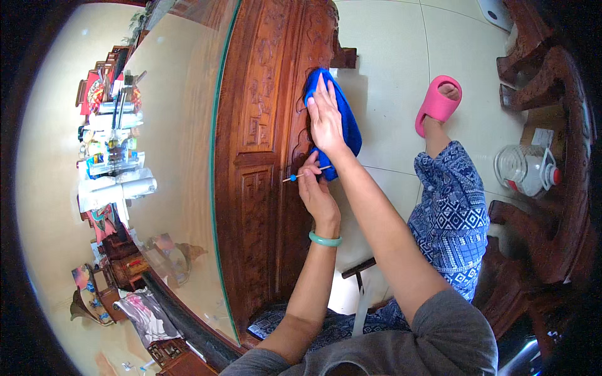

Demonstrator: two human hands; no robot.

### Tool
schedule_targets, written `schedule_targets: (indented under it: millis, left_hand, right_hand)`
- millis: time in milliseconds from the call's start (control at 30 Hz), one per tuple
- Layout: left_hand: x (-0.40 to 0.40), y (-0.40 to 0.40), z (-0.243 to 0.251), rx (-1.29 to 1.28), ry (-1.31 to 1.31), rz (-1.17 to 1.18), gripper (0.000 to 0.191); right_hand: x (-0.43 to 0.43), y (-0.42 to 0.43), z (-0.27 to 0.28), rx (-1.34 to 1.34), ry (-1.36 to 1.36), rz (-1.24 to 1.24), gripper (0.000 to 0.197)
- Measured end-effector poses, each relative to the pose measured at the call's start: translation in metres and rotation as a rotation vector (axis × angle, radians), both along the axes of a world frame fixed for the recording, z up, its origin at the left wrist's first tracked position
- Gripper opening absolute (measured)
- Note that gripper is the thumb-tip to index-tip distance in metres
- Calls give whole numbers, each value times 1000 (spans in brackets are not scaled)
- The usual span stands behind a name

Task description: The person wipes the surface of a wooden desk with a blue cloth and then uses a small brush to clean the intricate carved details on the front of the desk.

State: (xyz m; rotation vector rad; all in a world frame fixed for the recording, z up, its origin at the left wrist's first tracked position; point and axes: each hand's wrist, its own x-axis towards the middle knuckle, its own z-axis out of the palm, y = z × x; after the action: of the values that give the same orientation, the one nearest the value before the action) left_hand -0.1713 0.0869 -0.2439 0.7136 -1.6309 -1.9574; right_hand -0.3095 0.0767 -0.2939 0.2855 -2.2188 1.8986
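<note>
My left hand (317, 192) pinches a thin wooden stick with a blue bead (293, 178) between thumb and fingers. A pale green bangle (325, 240) circles that wrist. My right hand (324, 117) lies with fingers extended over a blue cloth (349, 123), holding it against the carved edge of a reddish-brown wooden furniture piece (258, 197). Part of the cloth drapes to the right of the hand, and its lower end reaches behind the left fingers. The cloth's underside and the wood beneath it are hidden.
A glass sheet (183, 117) with a green edge borders the carved wood. Pale floor tiles (385, 136) lie to the right, with my foot in a pink slipper (439, 101). A clear plastic jug (526, 170) stands by dark wooden furniture (564, 225). Assorted items, including a white roll (127, 188), line the far left.
</note>
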Motion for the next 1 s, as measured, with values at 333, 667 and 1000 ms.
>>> schedule_targets:
  millis: [333,667,1000]
  left_hand:
    - [49,5,-10,-53,-58,63,27]
    - [42,11,6,37,-54,-2,28]
    - [107,26,121,88,286,-116,25]
  right_hand:
    - [50,-6,-14,-132,-87,2,36]
    - [52,17,0,-48,-148,47,44]
    - [103,51,8,-1570,-724,179,28]
